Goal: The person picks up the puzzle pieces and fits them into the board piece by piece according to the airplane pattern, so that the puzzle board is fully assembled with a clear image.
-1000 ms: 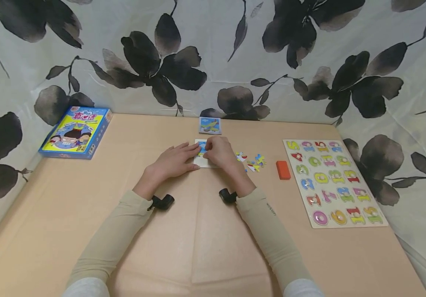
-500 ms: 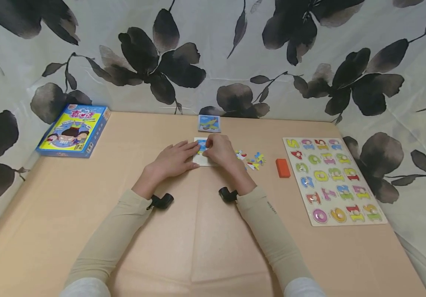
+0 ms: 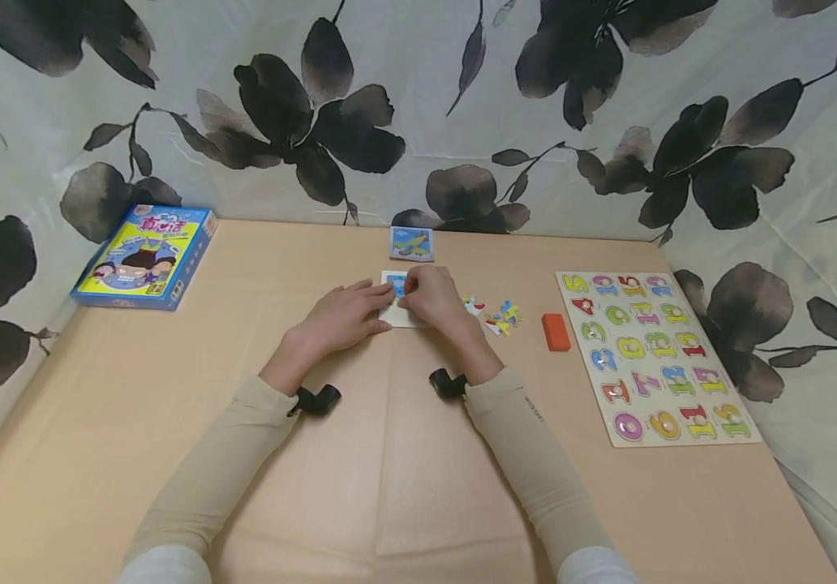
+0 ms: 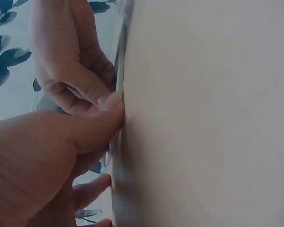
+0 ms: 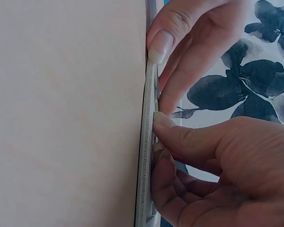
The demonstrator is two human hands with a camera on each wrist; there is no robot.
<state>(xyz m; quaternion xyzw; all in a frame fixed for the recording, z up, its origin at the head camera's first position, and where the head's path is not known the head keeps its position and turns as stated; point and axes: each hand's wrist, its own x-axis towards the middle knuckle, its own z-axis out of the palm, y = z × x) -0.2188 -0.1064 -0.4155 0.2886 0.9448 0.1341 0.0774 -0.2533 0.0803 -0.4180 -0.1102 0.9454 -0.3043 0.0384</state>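
A small white-framed jigsaw board (image 3: 405,319) with a blue picture lies between my hands. My left hand (image 3: 338,318) rests along its left side, fingers fairly straight; in the right wrist view its thumb (image 5: 161,47) presses the board's edge. Over the picture, my right hand (image 3: 435,297) has its fingers curled, with thumb and forefinger brought together at the board's face. They pinch a small puzzle piece that the fingers largely hide. Right of that hand lie several loose jigsaw pieces (image 3: 504,317), yellow, blue, white and red.
Behind the board stands a small picture card (image 3: 411,243) with a yellow plane. An orange block (image 3: 555,332) and a large board of colourful knobbed shapes (image 3: 632,349) lie to the right. A blue and yellow box (image 3: 144,258) sits at the far left, by the flowered cloth (image 3: 462,122).
The view shifts slightly. Both hands stay at the board in nearly the same pose, and the loose pieces look unmoved.
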